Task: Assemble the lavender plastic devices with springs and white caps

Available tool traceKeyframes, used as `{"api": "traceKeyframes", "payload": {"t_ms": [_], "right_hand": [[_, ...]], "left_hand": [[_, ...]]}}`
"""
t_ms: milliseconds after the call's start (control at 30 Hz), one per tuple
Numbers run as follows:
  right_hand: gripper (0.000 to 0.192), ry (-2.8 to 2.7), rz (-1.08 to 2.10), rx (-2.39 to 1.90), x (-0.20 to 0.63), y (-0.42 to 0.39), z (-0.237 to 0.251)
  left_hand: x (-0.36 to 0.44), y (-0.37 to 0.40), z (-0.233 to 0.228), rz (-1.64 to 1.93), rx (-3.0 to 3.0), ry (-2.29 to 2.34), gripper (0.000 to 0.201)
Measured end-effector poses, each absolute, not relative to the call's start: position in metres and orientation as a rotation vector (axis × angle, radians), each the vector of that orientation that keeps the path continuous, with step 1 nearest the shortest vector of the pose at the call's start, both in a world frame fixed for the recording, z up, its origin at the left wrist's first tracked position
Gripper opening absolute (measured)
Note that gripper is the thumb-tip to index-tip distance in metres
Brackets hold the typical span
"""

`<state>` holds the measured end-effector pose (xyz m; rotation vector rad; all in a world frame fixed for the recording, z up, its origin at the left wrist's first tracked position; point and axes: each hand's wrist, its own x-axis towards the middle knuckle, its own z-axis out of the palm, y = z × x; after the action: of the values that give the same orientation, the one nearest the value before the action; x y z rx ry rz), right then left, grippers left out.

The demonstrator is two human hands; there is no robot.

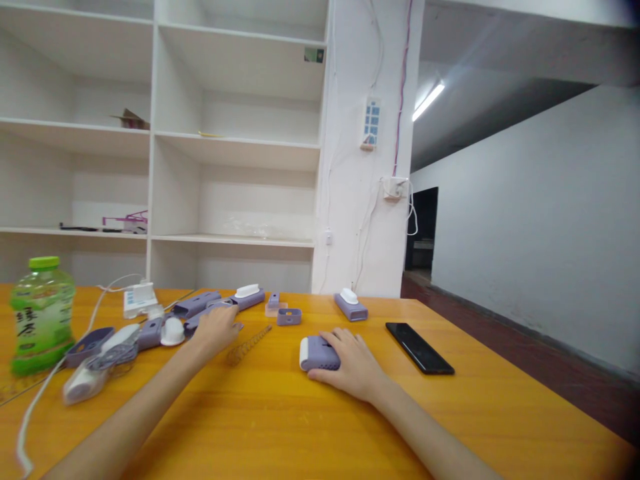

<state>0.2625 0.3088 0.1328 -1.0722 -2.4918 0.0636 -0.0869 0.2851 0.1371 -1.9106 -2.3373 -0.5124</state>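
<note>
On the orange table (280,413) my right hand (353,363) lies over a purple and white device body (316,353), fingers wrapped on its right end. My left hand (217,328) reaches forward and rests on a purple plastic part (210,312) among several loose purple pieces. A coiled metal spring (249,345) lies between my two hands. A small purple frame (289,316) and a purple piece with a white cap (350,305) sit further back.
A green drink bottle (41,313) stands at the far left beside a white cable (45,387) and a white charger block (139,299). A black phone (419,347) lies to the right. White shelves (200,140) stand behind the table.
</note>
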Motion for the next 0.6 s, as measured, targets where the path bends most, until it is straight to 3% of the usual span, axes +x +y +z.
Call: {"api": "traceKeyframes", "payload": {"t_ms": [367,600], "right_hand": [[0.078,-2.523,0.085,-1.089,0.262,0.307,0.137],[0.082,-2.532,0.114,-1.103,0.262,0.304,0.140]], "left_hand": [[-0.039,0.358,0.110,-0.478,-2.264,-2.075,0.052],[-0.056,0.352,0.128,-0.846,-2.207,-2.088,0.005]]}}
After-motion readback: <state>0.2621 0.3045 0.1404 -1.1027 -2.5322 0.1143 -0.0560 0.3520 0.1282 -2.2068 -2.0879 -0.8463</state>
